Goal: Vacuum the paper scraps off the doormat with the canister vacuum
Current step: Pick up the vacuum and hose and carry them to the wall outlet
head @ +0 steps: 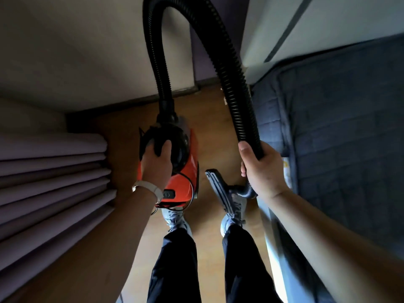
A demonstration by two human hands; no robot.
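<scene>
Both hands on canister vacuum [175,162]

A home bedroom: quilted mattress [349,132], pleated curtains [50,182], wooden floor [214,127].

Glossy orange plastic canister [185,184], ribbed black hose [231,84], smooth wood floor [209,119]

View: a single head-worn wide-angle camera is looking steeply down the person's front.
Facing: it is taking in the wooden floor [209,119] ahead and the shoes [175,217] below.
Nearness: both forearms are filling the lower frame, close to the lens.
Edges: straight lines are bowing outward.
Overlap: one view only, sharing with none.
</scene>
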